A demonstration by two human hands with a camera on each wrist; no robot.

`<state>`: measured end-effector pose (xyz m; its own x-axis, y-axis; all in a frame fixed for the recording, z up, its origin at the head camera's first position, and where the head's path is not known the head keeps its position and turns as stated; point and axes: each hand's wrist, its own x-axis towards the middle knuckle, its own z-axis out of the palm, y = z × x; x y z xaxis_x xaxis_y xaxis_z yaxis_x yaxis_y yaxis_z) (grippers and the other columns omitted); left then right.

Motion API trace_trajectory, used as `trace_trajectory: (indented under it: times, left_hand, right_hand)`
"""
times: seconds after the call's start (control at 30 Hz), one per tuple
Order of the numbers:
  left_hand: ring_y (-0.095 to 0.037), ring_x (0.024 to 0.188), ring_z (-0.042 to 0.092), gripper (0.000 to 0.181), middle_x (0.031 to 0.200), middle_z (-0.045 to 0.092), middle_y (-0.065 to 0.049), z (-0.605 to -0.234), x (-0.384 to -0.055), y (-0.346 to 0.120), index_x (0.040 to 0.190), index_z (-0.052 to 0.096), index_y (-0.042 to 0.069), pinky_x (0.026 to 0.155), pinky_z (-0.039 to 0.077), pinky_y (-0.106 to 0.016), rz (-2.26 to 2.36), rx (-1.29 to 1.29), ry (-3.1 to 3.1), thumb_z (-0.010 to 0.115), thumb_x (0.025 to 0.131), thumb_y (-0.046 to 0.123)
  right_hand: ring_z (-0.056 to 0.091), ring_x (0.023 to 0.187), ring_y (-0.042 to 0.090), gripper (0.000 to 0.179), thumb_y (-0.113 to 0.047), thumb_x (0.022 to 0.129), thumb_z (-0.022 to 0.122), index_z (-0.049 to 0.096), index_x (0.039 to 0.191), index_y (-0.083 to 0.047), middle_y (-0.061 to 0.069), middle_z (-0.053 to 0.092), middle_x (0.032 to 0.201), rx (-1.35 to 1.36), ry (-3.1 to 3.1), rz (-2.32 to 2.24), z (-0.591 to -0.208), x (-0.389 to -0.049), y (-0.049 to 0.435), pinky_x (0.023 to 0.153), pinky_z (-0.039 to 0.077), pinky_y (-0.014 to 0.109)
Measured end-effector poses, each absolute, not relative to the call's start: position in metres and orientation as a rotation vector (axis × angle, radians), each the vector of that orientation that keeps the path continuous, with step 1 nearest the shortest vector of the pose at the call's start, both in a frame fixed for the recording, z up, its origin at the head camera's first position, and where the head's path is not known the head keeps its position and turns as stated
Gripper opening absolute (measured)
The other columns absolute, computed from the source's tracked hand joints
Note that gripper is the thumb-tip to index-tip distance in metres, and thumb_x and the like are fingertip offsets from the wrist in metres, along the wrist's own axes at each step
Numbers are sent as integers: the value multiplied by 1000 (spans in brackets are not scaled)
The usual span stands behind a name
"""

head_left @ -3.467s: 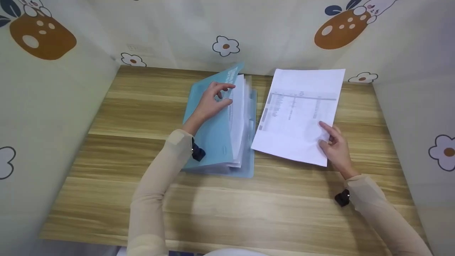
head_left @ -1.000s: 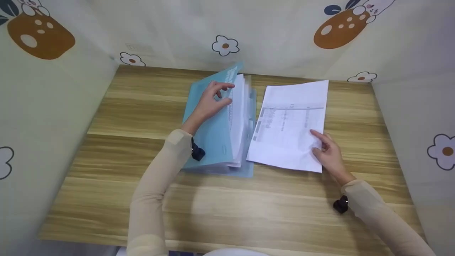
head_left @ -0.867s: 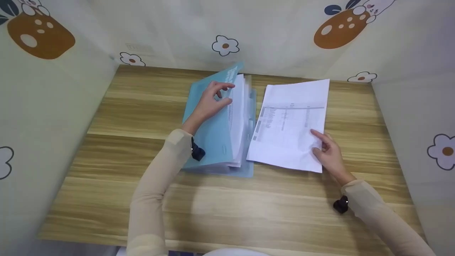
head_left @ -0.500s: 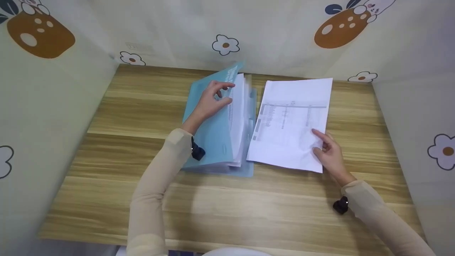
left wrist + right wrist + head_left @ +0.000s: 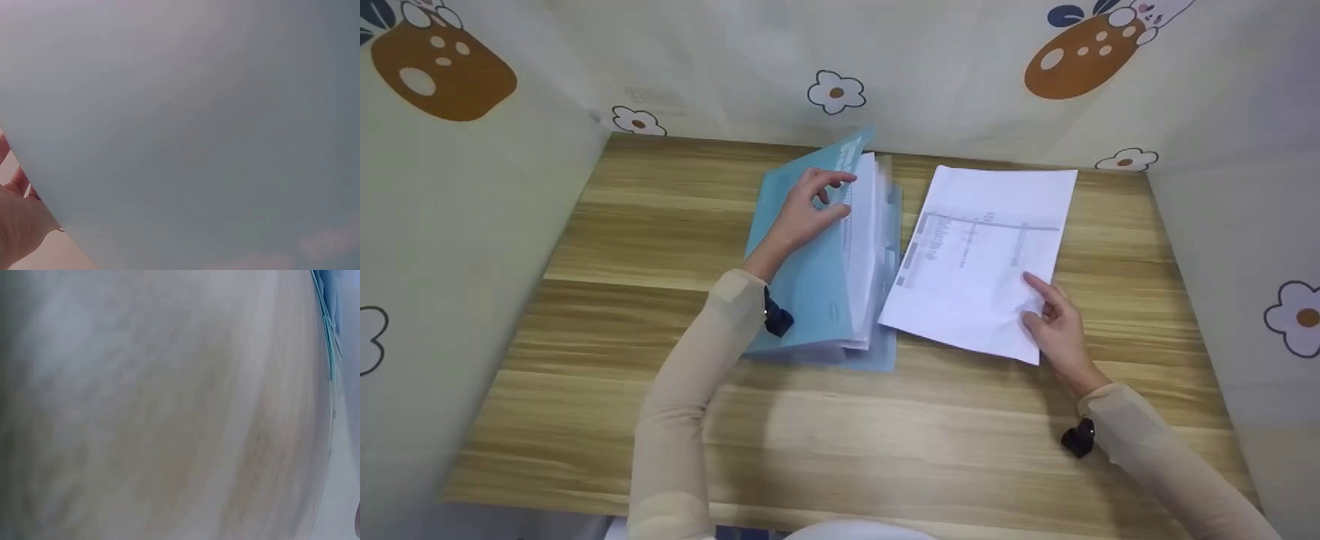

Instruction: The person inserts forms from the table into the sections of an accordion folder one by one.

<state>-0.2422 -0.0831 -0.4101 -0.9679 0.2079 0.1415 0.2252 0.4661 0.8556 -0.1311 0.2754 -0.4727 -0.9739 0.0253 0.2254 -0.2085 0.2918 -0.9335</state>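
Note:
A light-blue expanding file folder (image 5: pixel 802 277) stands partly spread in the middle of the table, with white papers (image 5: pixel 861 255) and tabbed dividers inside. My left hand (image 5: pixel 804 214) holds its raised front cover, thumb and index fingertips at the cover's free edge. The left wrist view is mostly filled by the blue cover (image 5: pixel 185 129), which hides part of the fingers. To the right, my right hand (image 5: pixel 1057 322) grips printed white paper (image 5: pixel 975 292) by its lower right edge, thumb and index finger on top. The paper bears a faint table and lies tilted beside the folder.
The wooden table (image 5: pixel 840 435) meets a patterned curtain (image 5: pixel 945 82) at the back, with further curtain panels at both sides. Near the bottom edge, a white rounded shape (image 5: pixel 859 531) shows. Each wrist carries a small black camera.
Since the earliest frame, my right hand has brought the paper closer to me. Over the last second the paper's far end has swung right. My left hand stays on the folder cover.

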Motion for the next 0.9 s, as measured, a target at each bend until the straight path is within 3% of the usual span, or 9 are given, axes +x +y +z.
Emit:
trace_trajectory:
  times: [0.3,0.6,0.9]
  left_hand:
    - [-14,87,40,38,106,42,1,-408,-242,-84,117,56,22,70,38,-28,-1571,-371,-2693,60,78,21]
    - [-12,86,40,38,105,42,3,-409,-241,-83,116,56,24,69,39,-26,-1568,-369,-2681,60,78,23]
    - [-14,85,41,39,106,43,2,-408,-242,-84,116,56,23,70,39,-27,-1571,-378,-2678,61,77,22]
  right_hand:
    - [35,67,19,52,21,68,49,50,119,8,20,42,85,163,-2418,1648,-476,-126,271,56,35,16]
    - [34,68,13,55,18,70,51,51,122,-1,10,44,90,92,-2517,1589,-499,-125,278,57,36,18]
    - [35,73,18,53,18,69,51,51,120,3,15,47,94,12,-2545,1572,-496,-126,280,62,33,18]
